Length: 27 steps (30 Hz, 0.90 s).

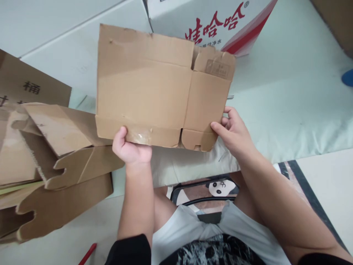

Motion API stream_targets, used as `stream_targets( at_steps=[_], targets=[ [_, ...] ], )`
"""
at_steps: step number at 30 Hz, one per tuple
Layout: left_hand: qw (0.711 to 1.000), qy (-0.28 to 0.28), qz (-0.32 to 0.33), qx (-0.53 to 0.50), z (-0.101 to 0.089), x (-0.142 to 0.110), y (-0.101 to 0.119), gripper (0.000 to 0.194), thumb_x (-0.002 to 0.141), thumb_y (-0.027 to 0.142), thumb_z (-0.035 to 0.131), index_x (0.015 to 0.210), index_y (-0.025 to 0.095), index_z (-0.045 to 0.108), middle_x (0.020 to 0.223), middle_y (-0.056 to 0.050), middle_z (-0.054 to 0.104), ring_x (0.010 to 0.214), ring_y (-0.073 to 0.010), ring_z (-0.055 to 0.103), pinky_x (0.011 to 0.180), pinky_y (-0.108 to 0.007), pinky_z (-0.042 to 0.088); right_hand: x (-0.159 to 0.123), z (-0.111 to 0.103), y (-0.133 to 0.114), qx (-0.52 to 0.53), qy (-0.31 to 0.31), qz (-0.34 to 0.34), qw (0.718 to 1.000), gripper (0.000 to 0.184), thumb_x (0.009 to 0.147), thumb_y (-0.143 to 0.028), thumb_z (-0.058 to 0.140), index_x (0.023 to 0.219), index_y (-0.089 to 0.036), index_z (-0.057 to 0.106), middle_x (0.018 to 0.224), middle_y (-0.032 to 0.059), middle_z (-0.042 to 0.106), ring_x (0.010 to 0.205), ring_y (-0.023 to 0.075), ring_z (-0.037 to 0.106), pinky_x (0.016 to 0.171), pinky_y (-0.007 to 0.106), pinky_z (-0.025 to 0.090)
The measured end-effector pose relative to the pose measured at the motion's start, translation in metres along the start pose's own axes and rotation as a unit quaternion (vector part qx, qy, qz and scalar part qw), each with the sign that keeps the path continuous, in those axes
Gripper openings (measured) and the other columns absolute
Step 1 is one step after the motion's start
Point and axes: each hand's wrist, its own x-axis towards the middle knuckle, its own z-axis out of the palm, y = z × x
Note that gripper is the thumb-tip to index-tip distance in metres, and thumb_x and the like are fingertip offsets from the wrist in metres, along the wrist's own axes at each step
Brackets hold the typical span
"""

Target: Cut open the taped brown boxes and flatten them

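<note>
Black white-patterned shirt (209, 252): nearest, on you.
Flattened brown cardboard carton (143, 92): above pale-green cloth (278, 121).
Left hand (131, 150): gripping its bottom edge.
Right hand (235, 131): pinching its right edge.
Creased flap (200, 139): your uneven pull could tear it.

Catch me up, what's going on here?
A person is holding a flattened cardboard box up in both hands over a pale green cloth. The left hand grips its lower edge, thumb on the front near some clear tape; the right hand pinches the right edge near the lower corner. Cardboard boxes with open flaps sit to the left, and a white carton with red lettering stands behind.
</note>
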Motion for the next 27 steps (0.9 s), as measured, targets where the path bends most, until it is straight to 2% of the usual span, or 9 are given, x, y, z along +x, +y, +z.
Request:
stream_targets(
  at_steps=[5,8,12,15,18,20,22,25,27],
  targets=[
    [0.995,-0.061,-0.078,0.005,-0.002,-0.003,0.003,0.028,0.077,0.043,0.07,0.098,0.025,0.075,0.109,-0.006,0.082,0.125,-0.0307,0.072,0.103,-0.04,0.061,-0.001,0.0,-0.002,-0.001,0.06,-0.051,0.997,0.045,0.079,-0.047,0.08,0.106,-0.032,0.047,0.102,0.0019,0.079,0.096,0.0253,0.079,0.087,0.046,0.066],
    [0.998,-0.008,-0.065,0.006,-0.004,0.003,0.0,0.028,0.069,0.036,0.067,0.094,0.025,0.074,0.105,-0.006,0.082,0.122,-0.0297,0.072,0.102,-0.038,0.061,-0.005,-0.005,-0.003,0.014,0.033,-0.075,0.997,0.052,0.075,-0.06,0.084,0.11,-0.031,0.058,0.114,0.0058,0.08,0.108,0.0297,0.078,0.094,0.05,0.066],
    [0.998,0.052,-0.035,-0.004,-0.003,0.01,-0.004,0.03,0.06,0.028,0.06,0.088,0.025,0.071,0.095,-0.005,0.08,0.111,-0.0282,0.075,0.097,-0.036,0.061,-0.009,-0.01,0.0,0.021,-0.045,-0.025,0.998,0.055,0.076,-0.065,0.085,0.111,-0.025,0.072,0.111,0.0086,0.082,0.111,0.0326,0.079,0.098,0.052,0.066],
    [0.996,0.035,-0.071,-0.047,-0.004,0.012,-0.004,0.017,0.069,0.038,0.063,0.078,0.024,0.064,0.081,-0.004,0.074,0.094,-0.0251,0.076,0.084,-0.034,0.063,-0.009,-0.006,-0.001,0.057,0.021,-0.041,0.997,0.051,0.075,-0.064,0.086,0.103,-0.023,0.075,0.105,0.0083,0.083,0.103,0.0304,0.08,0.094,0.049,0.068],
    [0.979,0.032,-0.187,-0.078,-0.007,0.014,0.001,0.03,0.076,0.05,0.058,0.063,0.023,0.052,0.065,-0.002,0.062,0.062,-0.0186,0.067,0.056,-0.028,0.056,-0.013,-0.003,-0.014,0.104,0.169,-0.131,0.971,0.05,0.07,-0.059,0.091,0.102,-0.025,0.072,0.092,0.0028,0.08,0.092,0.0259,0.081,0.085,0.043,0.07],
    [0.968,0.025,-0.234,-0.086,-0.009,0.013,0.006,0.041,0.076,0.045,0.057,0.052,0.021,0.035,0.057,-0.001,0.053,0.051,-0.0139,0.058,0.047,-0.024,0.048,-0.016,-0.008,-0.03,0.121,0.325,-0.224,0.911,0.052,0.072,-0.057,0.091,0.108,-0.028,0.067,0.09,-0.0017,0.077,0.088,0.0218,0.08,0.073,0.035,0.07],
    [0.966,-0.022,-0.241,-0.093,-0.011,0.011,0.01,0.053,0.073,0.04,0.06,0.047,0.019,0.02,0.051,0.0,0.042,0.046,-0.0108,0.052,0.046,-0.022,0.045,-0.017,-0.023,-0.05,0.101,0.437,-0.279,0.849,0.052,0.081,-0.062,0.083,0.116,-0.031,0.063,0.097,-0.0023,0.076,0.086,0.0199,0.079,0.057,0.028,0.066],
    [0.961,-0.116,-0.236,-0.079,-0.011,0.005,0.014,0.066,0.067,0.042,0.07,0.044,0.018,0.013,0.047,0.003,0.028,0.043,-0.0079,0.044,0.045,-0.02,0.04,-0.011,-0.055,-0.08,-0.023,0.368,-0.251,0.895,0.054,0.09,-0.068,0.071,0.124,-0.027,0.065,0.115,0.0044,0.076,0.092,0.0228,0.08,0.053,0.028,0.065],
    [0.958,-0.157,-0.232,-0.063,-0.011,0.002,0.017,0.072,0.063,0.045,0.077,0.043,0.018,0.013,0.047,0.004,0.025,0.042,-0.0068,0.042,0.045,-0.019,0.038,-0.002,-0.073,-0.094,-0.094,0.337,-0.245,0.904,0.054,0.094,-0.069,0.065,0.121,-0.023,0.068,0.121,0.0078,0.076,0.096,0.0233,0.08,0.054,0.026,0.063]
  ],
)
